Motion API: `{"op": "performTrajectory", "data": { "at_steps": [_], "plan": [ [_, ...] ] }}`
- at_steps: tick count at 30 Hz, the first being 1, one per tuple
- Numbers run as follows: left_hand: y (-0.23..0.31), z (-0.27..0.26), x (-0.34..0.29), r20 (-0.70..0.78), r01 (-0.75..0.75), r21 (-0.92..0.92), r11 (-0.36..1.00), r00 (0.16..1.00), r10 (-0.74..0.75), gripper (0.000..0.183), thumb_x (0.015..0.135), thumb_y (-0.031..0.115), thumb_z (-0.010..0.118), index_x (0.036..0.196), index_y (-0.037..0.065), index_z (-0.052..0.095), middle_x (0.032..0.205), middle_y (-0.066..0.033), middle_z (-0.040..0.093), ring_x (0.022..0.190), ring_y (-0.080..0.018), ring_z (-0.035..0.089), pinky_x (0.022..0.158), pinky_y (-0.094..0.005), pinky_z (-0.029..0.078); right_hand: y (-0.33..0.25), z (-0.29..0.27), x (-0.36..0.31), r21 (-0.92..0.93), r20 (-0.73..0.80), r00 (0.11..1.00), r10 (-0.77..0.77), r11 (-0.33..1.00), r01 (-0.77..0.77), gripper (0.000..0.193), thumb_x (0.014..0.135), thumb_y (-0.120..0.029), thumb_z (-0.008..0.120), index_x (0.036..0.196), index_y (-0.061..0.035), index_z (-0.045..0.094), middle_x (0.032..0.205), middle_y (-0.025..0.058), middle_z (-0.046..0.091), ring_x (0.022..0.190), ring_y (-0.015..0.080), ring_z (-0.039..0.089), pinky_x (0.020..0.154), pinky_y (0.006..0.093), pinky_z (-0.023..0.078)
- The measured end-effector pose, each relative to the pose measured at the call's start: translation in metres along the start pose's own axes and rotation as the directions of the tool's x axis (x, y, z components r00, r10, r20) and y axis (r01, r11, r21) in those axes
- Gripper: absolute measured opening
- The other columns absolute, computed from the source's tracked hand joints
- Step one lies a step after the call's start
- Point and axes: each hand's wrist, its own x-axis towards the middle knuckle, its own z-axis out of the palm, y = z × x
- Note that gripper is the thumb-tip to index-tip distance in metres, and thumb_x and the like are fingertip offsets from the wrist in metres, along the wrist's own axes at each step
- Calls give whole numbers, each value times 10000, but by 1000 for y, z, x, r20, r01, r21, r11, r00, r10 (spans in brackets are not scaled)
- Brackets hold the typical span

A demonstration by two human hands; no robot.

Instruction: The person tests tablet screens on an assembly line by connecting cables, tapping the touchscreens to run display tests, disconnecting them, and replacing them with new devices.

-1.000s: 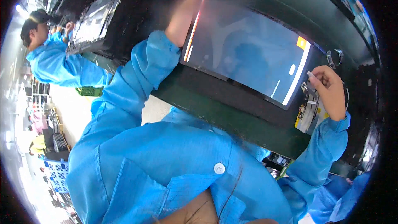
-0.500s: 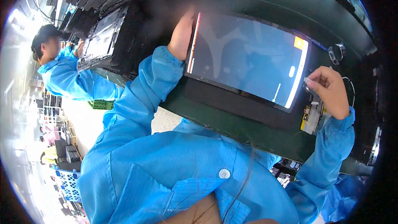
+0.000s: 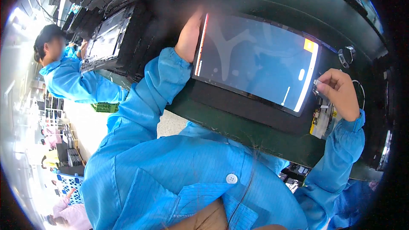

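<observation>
A large tablet-like screen (image 3: 260, 64) with a lit blue-grey display lies on a black pad (image 3: 238, 101) on the dark green bench (image 3: 183, 110). My left hand (image 3: 188, 38) rests against its left edge. Its fingertips are blurred and partly hidden, so their grip does not show. Just off the screen's right edge, my right hand (image 3: 336, 91) is closed in a pinch on a small silvery piece (image 3: 315, 83), perhaps a plug. Below that hand sits a small device with yellow and silver parts (image 3: 318, 121), partly covered by my wrist.
Past my right hand lie a shiny metal ring-shaped item (image 3: 347, 56) and a white cable (image 3: 362, 91). Black trays (image 3: 140, 38) are piled at the left. Beyond them a co-worker in blue (image 3: 70, 76) reaches toward a bright panel (image 3: 108, 40). A blue basket (image 3: 70, 187) stands lower left.
Both hands keep nearly the same places, and the right pinch stays by the screen's edge. A person in pale pink has come into view at the lower left.
</observation>
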Motion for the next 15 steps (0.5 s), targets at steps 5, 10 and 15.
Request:
{"op": "performTrajectory", "data": {
  "at_steps": [5,10,15],
  "plan": [
    [4,9,-4,45,37,-39,999,998,-35,400,911,359,311,1006,39,530,939,-60,578,825,-175,541,750,-283,438,0,1,2,-42,-14,1000,15,999,-16,55,746,-27,597,752,-5,548,677,36,567,625,76,538,563,204,427],
    [1,12,-6,-25,29,-21,999,999,-29,402,907,367,318,998,39,533,931,-63,578,818,-173,539,741,-286,441,-2,3,2,-11,-17,1000,26,1000,-26,51,742,-18,596,750,-3,548,676,33,564,625,75,535,565,205,426],
    [-2,1,-1,-33,48,47,998,998,-46,382,905,363,333,972,46,537,904,-50,576,800,-162,539,720,-280,444,4,5,4,31,-26,1000,2,1000,-2,64,722,5,600,752,0,544,681,35,566,635,81,537,572,205,424]
  ]
}}
